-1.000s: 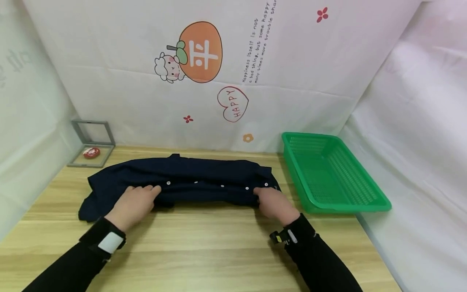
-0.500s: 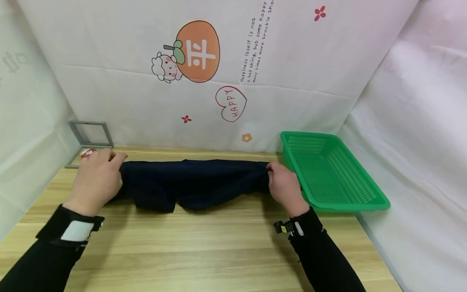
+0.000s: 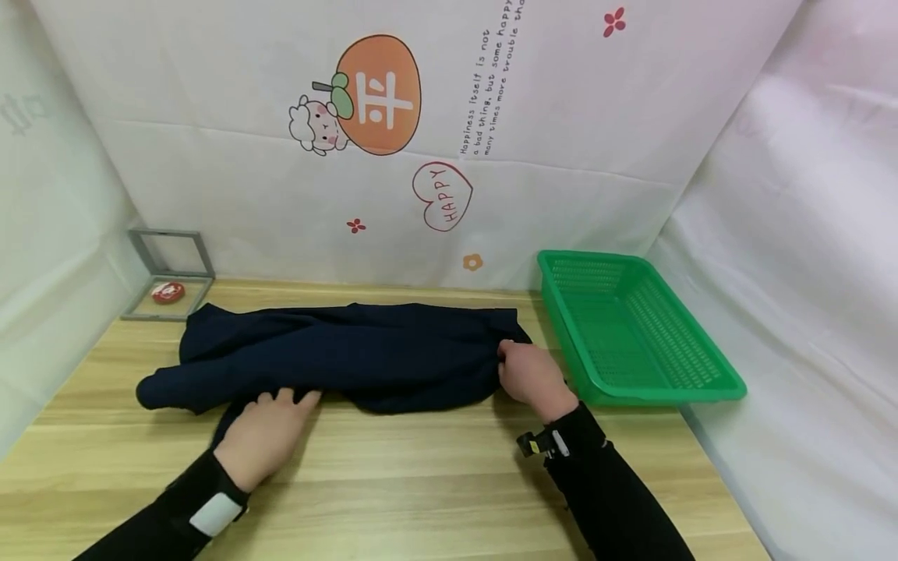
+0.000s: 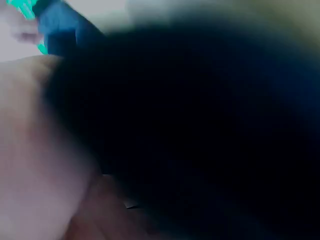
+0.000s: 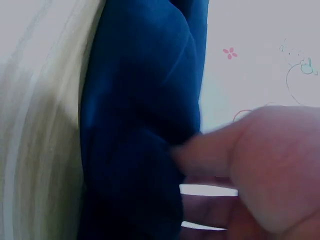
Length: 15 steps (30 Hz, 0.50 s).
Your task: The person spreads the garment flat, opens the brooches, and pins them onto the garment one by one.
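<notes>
A dark navy shirt [image 3: 379,351] lies folded lengthwise in a long strip across the wooden table. At its front edge, left of the middle, is my left hand [image 3: 261,436], back upward, with its fingertips right at the cloth; a fold hangs beside the wrist. The left wrist view is mostly blurred dark cloth, so I cannot tell how those fingers hold it. My right hand [image 3: 533,378] pinches the shirt's right end. In the right wrist view its thumb [image 5: 207,155] presses on the navy cloth, with the other fingers below. No buttons show on the upper side.
A green plastic basket [image 3: 596,380] stands to the right, close to my right hand. At the back left an open grey frame-like case [image 3: 203,292] holds a small red-and-white round item [image 3: 168,293]. White printed cloth [image 3: 561,210] walls the table's back and sides.
The buttoned side has turned out of sight. My left hand went up to the shirt's left end, then back down to its front edge. The right hand lifted the right end and lowered it again.
</notes>
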Available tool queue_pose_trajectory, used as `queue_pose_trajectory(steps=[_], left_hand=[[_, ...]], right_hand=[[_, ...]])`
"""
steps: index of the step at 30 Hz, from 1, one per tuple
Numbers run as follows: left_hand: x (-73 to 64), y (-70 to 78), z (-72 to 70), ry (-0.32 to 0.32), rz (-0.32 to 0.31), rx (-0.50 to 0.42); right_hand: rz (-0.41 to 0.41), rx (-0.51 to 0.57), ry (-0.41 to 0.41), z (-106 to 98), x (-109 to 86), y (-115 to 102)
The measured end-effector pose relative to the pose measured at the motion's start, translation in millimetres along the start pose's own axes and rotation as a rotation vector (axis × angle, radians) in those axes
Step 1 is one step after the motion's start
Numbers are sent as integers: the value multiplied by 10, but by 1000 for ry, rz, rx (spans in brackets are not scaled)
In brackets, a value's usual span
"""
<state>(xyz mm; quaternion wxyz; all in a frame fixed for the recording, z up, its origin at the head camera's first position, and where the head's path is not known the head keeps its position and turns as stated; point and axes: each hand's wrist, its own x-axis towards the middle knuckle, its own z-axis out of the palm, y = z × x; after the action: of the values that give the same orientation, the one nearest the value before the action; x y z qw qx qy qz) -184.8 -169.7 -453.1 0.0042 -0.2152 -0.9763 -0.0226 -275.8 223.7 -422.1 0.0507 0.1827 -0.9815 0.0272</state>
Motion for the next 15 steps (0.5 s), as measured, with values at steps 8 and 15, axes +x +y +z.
queue_pose_trajectory(steps=[8,15], left_hand=[[6,-495,-390,131,287,-181],[-234,-942,-785,582,217,-253]], right_hand=[[82,65,-33,-10,24,81],[124,73,310,-17,27,191]])
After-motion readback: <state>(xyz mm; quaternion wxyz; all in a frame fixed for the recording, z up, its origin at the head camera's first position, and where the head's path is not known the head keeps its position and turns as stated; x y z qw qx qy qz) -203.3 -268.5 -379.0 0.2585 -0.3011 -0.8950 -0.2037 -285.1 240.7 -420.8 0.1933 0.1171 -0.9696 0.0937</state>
